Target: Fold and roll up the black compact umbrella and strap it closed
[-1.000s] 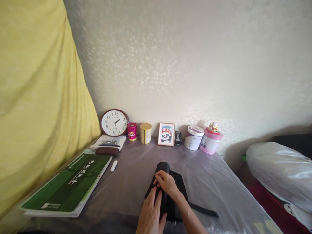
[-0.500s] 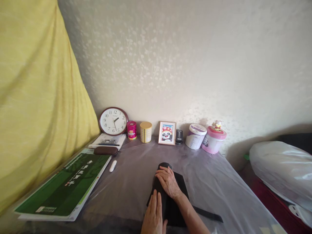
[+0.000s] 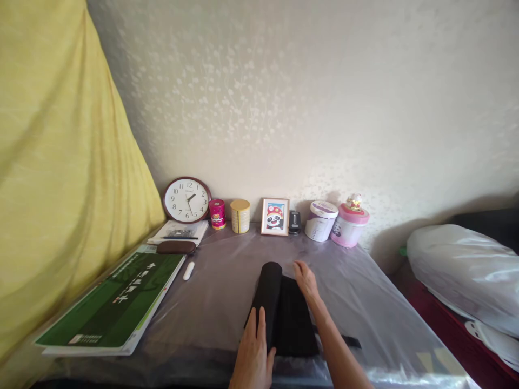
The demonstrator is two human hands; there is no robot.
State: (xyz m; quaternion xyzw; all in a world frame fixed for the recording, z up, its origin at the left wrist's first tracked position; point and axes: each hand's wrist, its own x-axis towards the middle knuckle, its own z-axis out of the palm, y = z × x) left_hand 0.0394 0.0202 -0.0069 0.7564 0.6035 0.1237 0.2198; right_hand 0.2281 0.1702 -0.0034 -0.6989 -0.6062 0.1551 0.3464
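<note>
A black cloth roll (image 3: 267,289) lies lengthwise on the table, with a flat unrolled part (image 3: 295,321) spreading to its right. A black strap (image 3: 351,341) sticks out beyond it, partly hidden behind my right forearm. My left hand (image 3: 256,337) is closed over the near end of the roll, fingers along its top and thumb at its right side. At the far right corner of the flat part is my right hand (image 3: 307,280), its fingers bent and pressed together. Whether the fingertips pinch the cloth edge is hidden.
A green booklet (image 3: 117,302), a brown case (image 3: 175,247) and a small white stick-like object (image 3: 188,271) lie at left. Along the wall stand a clock (image 3: 187,200), a pink can (image 3: 217,214), a yellow-lidded can (image 3: 240,217), a picture frame (image 3: 275,216) and two tubs (image 3: 321,221).
My right hand has lifted off the far end of the roll and moved right to the flat part's corner. My left hand stays on the roll. The view has shifted slightly.
</note>
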